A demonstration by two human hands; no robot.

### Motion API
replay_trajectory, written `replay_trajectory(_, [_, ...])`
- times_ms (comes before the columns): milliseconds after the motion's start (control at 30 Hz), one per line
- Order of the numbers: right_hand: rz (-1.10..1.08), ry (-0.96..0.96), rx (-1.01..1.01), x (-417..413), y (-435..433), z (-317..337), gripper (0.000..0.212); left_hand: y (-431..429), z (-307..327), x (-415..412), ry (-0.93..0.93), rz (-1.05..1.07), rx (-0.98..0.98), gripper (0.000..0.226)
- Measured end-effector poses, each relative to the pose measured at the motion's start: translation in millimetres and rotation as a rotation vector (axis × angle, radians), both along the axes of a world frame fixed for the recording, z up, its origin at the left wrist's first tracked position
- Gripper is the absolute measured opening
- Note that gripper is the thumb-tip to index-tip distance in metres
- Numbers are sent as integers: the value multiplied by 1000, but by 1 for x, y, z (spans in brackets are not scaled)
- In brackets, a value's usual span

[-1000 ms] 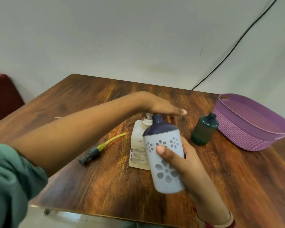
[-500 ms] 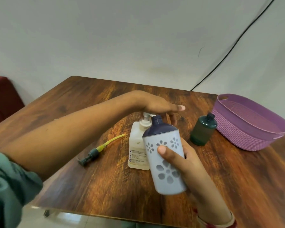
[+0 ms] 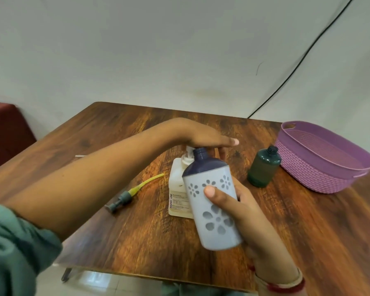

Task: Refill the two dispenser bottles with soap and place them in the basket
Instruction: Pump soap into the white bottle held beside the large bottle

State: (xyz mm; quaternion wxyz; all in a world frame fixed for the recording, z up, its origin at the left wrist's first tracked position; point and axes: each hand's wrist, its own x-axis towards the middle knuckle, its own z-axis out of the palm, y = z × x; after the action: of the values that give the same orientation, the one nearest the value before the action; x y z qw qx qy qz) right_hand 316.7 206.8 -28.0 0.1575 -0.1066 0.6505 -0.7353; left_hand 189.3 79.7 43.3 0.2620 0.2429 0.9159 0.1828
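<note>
At mid-table, your right hand (image 3: 244, 210) grips one flowered bottle (image 3: 218, 227), tilted, its open neck by the one soap bottle (image 3: 177, 189), whose top your left hand (image 3: 203, 137) presses flat-fingered. One green bottle (image 3: 263, 169) stands just beside the one purple basket (image 3: 320, 178), right; one loose pump (image 3: 124, 198) lies left.

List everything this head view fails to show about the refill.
- Pump top of the white soap bottle: head view, mostly covered by the left hand.
- Soap level in the flowered bottle: opaque wall, partly wrapped by the right hand.
- Label text on the white soap bottle: too small, part behind the flowered bottle.
- Green bottle contents: dark opaque plastic.
</note>
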Motion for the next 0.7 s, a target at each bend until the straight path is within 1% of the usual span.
replay_trajectory(100, [-19,-4,4,-3,-1,1,62,0,-1,-2,12,26,34,64])
replay_trajectory(167, [-35,-18,12,-5,-3,-1,64,-1,-6,-7,10,83,62,63])
replay_trajectory(233, [-49,-32,16,-7,-5,-3,63,-1,-10,-10,27,122,32,62])
replay_trajectory(300, [-56,-41,24,-7,-5,-5,58,1,-11,-12,19,89,-15,60])
replay_trajectory(400, [-49,-32,43,-7,-2,-4,64,2,-6,-9,7,10,-50,63])
replay_trajectory(467, [-50,-23,57,-8,-1,-3,67,2,0,-9,68,-20,-47,66])
replay_trajectory(533, [-58,-21,61,-9,0,-2,68,1,1,-9,114,-15,-2,65])
replay_trajectory(633, [-45,-24,55,-9,-2,-2,65,-4,-10,-11,29,48,67,63])
replay_trajectory(700, [-39,-30,38,-9,-4,-4,63,-5,-15,-10,-1,83,79,63])
